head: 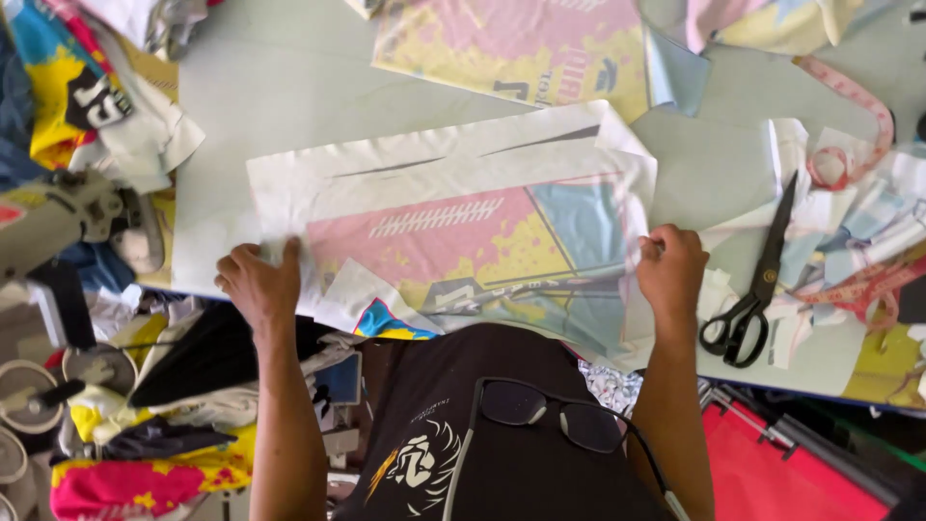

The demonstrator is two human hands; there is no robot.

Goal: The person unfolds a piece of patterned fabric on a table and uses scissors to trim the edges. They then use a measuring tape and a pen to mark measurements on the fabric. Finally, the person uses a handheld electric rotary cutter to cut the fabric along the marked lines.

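Observation:
A printed fabric panel (463, 241) in pink, yellow and light blue lies on the pale green table (260, 106), between white paper sheets (424, 159). My left hand (258, 285) pinches the left edge of the paper and fabric stack near the table's front edge. My right hand (670, 270) grips the stack's right edge. Both hands hold the stack flat between them.
Black scissors (757, 289) lie shut right of my right hand, among paper and fabric scraps. A pink measuring tape (854, 106) curls at the far right. Another printed panel (521, 43) lies at the back. Colourful fabric piles (68, 87) and a sewing machine (58, 217) stand left.

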